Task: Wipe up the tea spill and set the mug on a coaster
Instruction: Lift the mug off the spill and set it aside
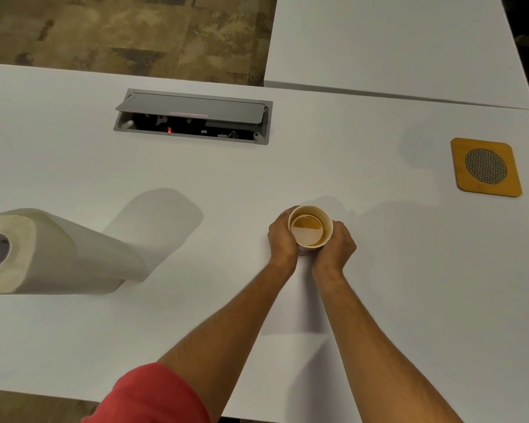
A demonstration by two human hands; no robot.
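Hands both wrapped around the cup (310, 226): left hand (283, 236) and right hand (336, 243) curl their fingers round its sides, tea inside. Coaster (486, 167) sits well off to the cup's right, paper towel roll (43, 251) far left.

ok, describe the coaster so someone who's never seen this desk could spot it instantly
Start at the big white table and go to its far right edge, well right of the cup that both hands hold. The coaster lies flat there on its own. It is the only wooden thing: an orange-brown square with rounded corners and a dark round mesh patch in its middle.
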